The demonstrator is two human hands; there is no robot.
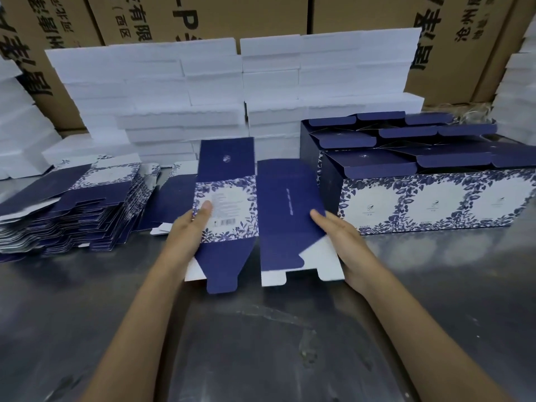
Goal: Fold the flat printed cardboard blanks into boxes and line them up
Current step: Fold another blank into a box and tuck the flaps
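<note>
The person held one cardboard blank (255,216) between both hands, a little above the grey metal table (261,329), in the middle of the view. The blank was already half opened: its floral panel with the barcode faced the camera on the left side, and a dark blue panel stood beside it on the right, with the flaps at top and bottom still loose. The left hand (188,233) gripped the left edge, with the thumb pressed on the floral panel. The right hand (339,236) lay against the right edge with nearly straight fingers, pressing it and not curled around it.

To the right, a block of finished boxes (435,198) stood in rows on the table, with the top flaps still open; three floral fronts showed in the nearest row. To the left, a thick pile of flat blanks (72,210) waited, spread a little like a fan. Behind were stacks of white foam pieces (203,97) and brown cartons (348,13).

I judge the task was well started but far from finished: several boxes were lined up, one was being formed, and many blanks remained.
</note>
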